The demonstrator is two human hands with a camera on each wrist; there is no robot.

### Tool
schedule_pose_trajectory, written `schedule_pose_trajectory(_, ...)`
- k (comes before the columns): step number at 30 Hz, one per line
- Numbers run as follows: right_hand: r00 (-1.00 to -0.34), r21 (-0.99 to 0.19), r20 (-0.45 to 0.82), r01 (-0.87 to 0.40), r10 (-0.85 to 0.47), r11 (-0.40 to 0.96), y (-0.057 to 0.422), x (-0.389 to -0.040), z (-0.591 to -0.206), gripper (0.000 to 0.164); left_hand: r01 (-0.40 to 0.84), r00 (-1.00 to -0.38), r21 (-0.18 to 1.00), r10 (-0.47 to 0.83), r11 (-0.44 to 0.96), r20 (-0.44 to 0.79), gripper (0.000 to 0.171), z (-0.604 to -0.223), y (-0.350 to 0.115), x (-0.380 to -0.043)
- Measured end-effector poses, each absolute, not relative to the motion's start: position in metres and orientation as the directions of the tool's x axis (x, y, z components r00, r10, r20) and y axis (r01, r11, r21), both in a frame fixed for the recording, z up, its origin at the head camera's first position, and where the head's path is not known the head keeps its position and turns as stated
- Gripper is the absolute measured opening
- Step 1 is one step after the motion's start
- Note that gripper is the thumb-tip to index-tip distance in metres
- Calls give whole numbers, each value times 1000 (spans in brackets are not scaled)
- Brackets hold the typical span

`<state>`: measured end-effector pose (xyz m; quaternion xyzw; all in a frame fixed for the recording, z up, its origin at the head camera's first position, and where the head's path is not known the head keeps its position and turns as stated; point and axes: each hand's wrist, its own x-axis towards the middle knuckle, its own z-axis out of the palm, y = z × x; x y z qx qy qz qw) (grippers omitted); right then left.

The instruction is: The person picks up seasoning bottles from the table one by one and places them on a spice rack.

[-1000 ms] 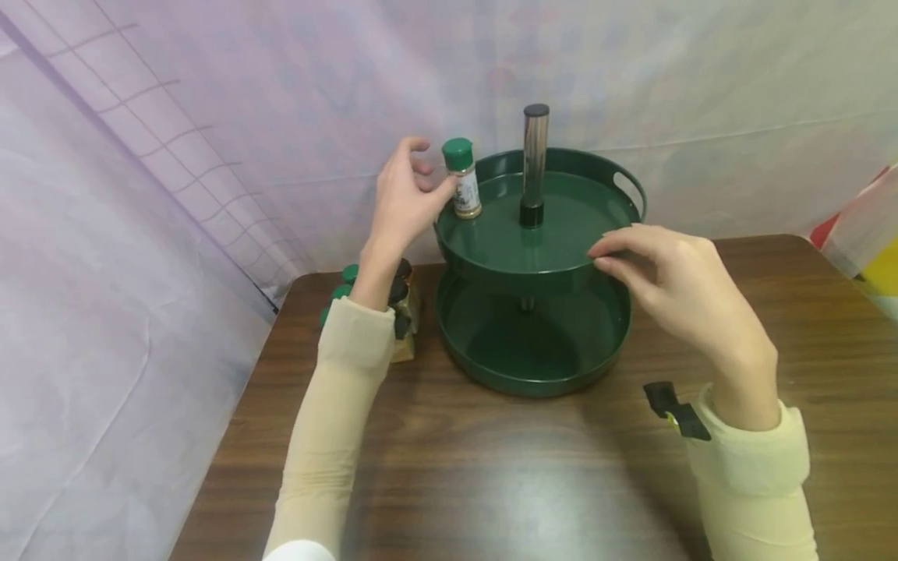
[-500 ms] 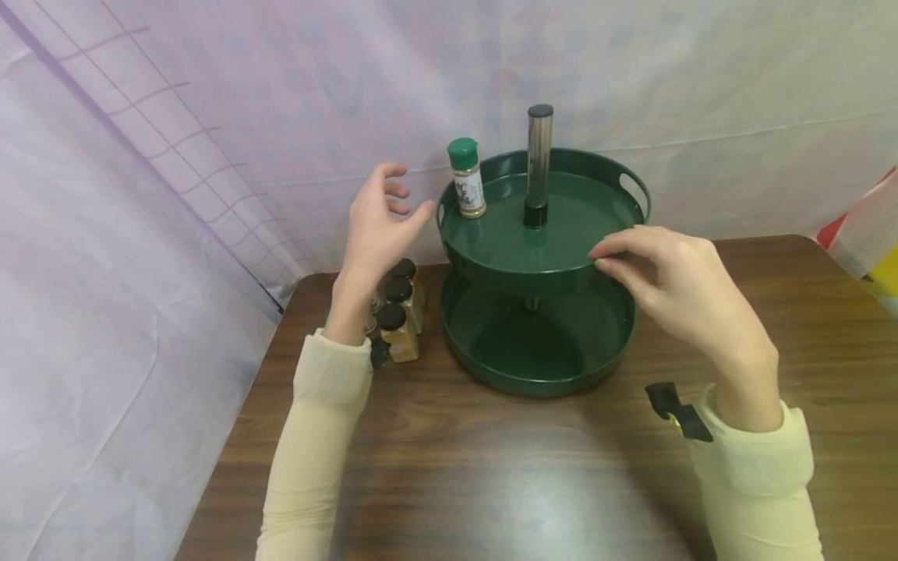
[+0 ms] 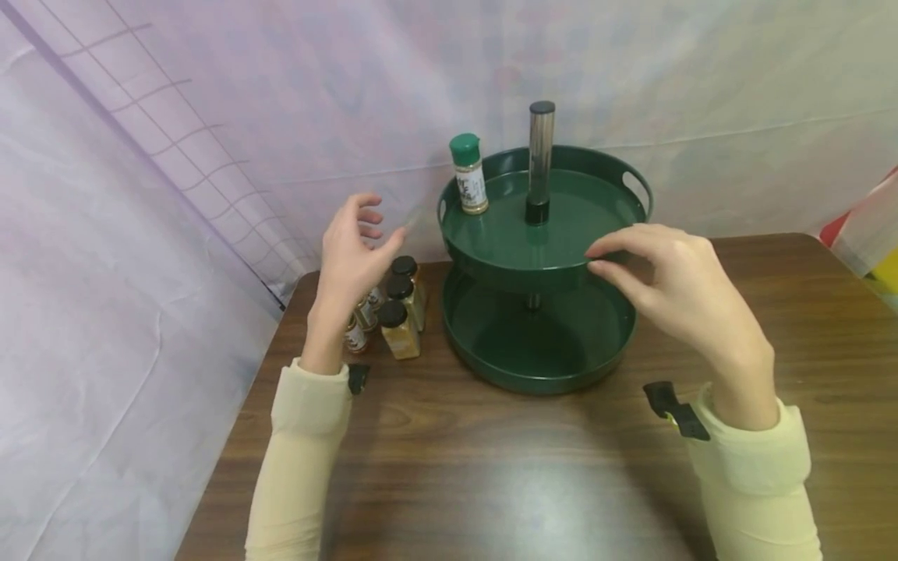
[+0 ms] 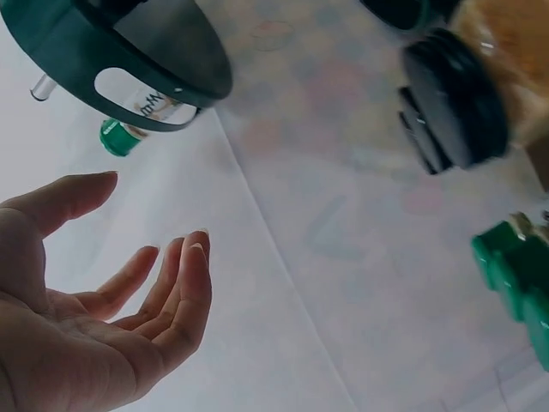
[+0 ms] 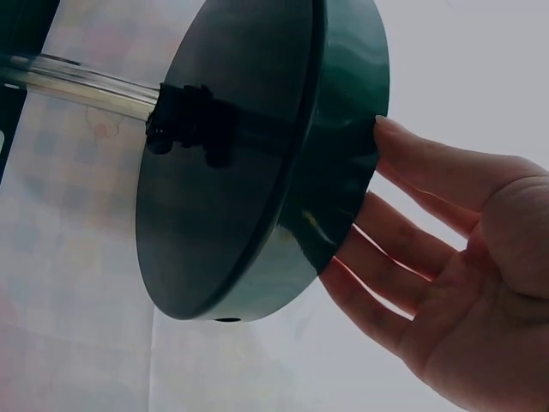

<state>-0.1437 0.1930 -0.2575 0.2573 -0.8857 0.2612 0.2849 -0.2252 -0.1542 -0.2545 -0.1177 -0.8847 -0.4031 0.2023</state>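
Note:
My left hand (image 3: 351, 261) hangs in the air left of a green two-tier turntable tray (image 3: 561, 234), thumb and fingers spread with nothing between them. On the upper tier's left side stands a spice jar (image 3: 471, 187) with a green cap and white label. The left wrist view shows that green cap through the tray's handle slot. My right hand (image 3: 684, 284) pinches the upper tier's front right rim between thumb and fingers. In the right wrist view, the thumb lies on the tray's outer wall and the other fingers pass behind the rim.
Several spice jars stand left of the tray, with black-capped ones (image 3: 401, 331) in front. Green caps (image 4: 510, 270) show in the left wrist view. A metal post (image 3: 541, 156) rises from the tray's centre. Pale cloth (image 3: 337, 93) hangs behind the wooden table (image 3: 456, 483).
My left hand has let go of the green-capped spice jar and moved left and down, toward the jars on the table. The right hand stays at the tray rim.

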Motion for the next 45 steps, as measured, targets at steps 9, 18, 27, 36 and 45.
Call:
schedule_pose_trajectory(9,-713,-326,633,-598,-300,732,190,-143,-257,21,312,-908,680,-4,664,420,51,-272,-176,-217)
schedule_pose_trajectory(18,-729,-332,616,-584,-298,741,188,-141,-256,20,237,-923,686,-60,688,380,51,-286,-195,-207)
schedule_pose_trajectory(27,-713,-320,633,-596,-303,736,187,-141,-255,18,180,-930,664,-94,726,355,50,-306,-212,-201)
schedule_pose_trajectory(36,-707,-313,641,-598,-301,738,185,-141,-256,16,97,-944,644,-135,759,300,51,-332,-229,-203)
schedule_pose_trajectory(45,-709,-322,639,-598,-298,734,184,-141,-257,15,10,-961,651,-173,759,217,54,-354,-239,-209)
